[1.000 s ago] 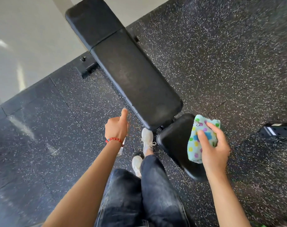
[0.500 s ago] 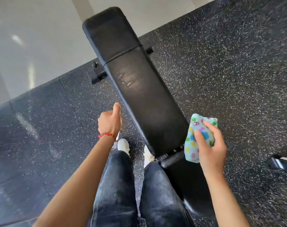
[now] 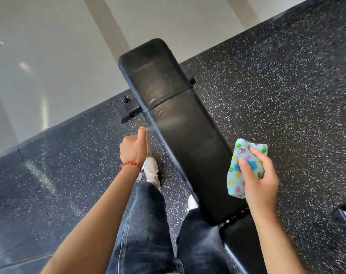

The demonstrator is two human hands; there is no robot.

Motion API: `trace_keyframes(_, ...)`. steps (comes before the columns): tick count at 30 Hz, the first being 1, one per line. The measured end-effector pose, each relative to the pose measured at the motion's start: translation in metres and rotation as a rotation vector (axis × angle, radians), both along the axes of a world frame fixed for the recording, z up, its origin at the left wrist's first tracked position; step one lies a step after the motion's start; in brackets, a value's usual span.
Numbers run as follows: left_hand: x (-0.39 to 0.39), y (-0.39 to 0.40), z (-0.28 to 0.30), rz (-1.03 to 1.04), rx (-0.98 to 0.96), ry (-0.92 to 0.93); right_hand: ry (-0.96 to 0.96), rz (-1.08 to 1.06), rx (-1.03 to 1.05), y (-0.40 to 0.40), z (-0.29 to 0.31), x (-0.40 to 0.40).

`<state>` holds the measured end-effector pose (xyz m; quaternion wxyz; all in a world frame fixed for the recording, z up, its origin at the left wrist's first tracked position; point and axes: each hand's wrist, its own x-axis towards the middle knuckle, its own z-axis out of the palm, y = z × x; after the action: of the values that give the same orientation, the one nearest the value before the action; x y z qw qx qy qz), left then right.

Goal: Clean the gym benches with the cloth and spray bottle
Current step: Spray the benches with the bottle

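Speckled floor, bench long axis away; left fingers around sprayer, right gripping cloth.

Black rubber gym flooring flecked with white fills most of the view, meeting a glossy pale grey floor with soft light reflections at upper left.

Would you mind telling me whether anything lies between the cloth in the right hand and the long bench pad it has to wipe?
Nothing visible does. The right hand holds the cloth just off the right edge of the bench pad, whose top is bare. The left hand is on the opposite side, where a faint spray mist crosses the pad.
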<state>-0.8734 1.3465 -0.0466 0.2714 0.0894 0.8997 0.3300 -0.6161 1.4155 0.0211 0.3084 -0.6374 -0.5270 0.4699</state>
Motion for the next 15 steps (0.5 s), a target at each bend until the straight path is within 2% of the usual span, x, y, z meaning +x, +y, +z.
trace_keyframes(8,-0.098,0.036,-0.007,-0.045,-0.002,0.016,-0.004,-0.041,0.004,0.013,-0.006,-0.1)
trace_keyframes(15,-0.157,0.06,-0.019,-0.013,0.023,-0.038,0.045,-0.022,-0.042,0.033,-0.005,-0.15)
